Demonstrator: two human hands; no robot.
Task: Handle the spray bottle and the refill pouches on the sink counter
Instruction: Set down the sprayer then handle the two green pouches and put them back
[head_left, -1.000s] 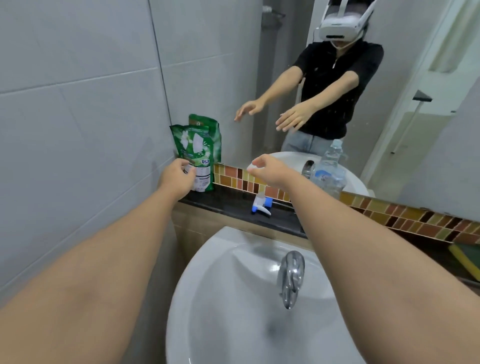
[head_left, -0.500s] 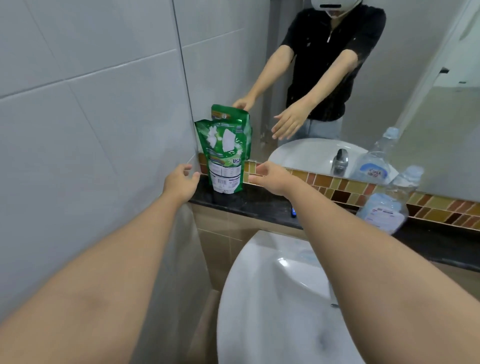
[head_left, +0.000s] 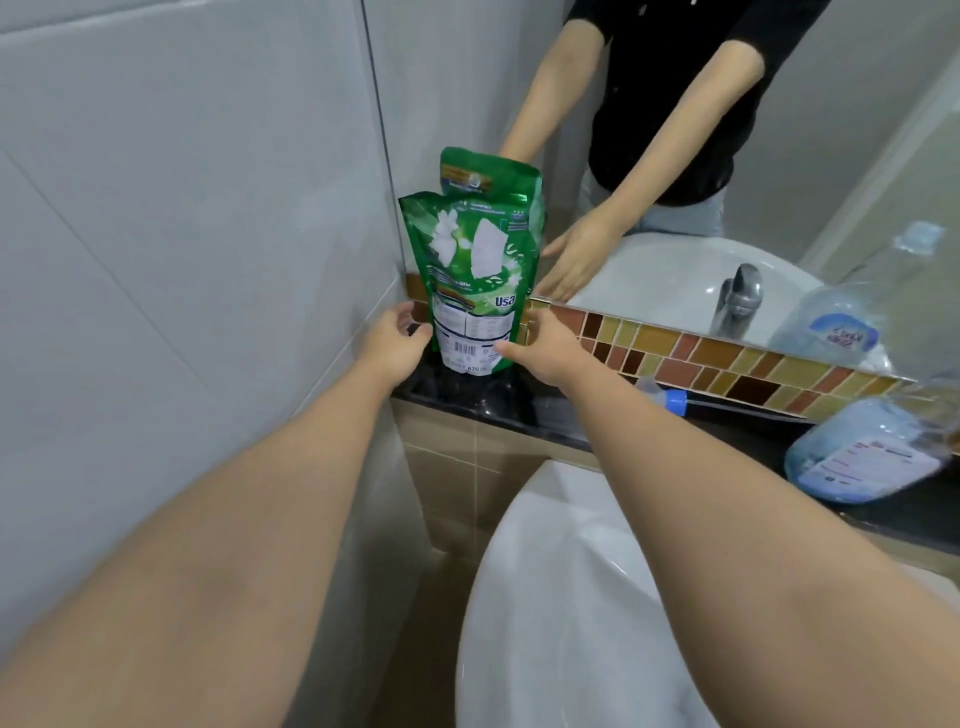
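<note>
A green refill pouch stands upright on the black counter in the left corner, its barcode side facing me. The top of a second green pouch rises behind it, against the mirror. My left hand and my right hand flank the front pouch's base with fingers apart, fingertips touching its lower edges. The spray bottle, clear with blue liquid and blurred, sits at the right without its head. The sprayer head with a blue collar lies on the counter behind my right forearm.
The white sink basin lies below the counter. Grey tiled wall closes in the left side. A mosaic tile strip runs under the mirror, which reflects my arms, the tap and the bottle.
The view has moved closer and left. Both hands, apart from the pouch half a second ago, have come in to touch its lower edges. A second ago my left hand gripped it.
</note>
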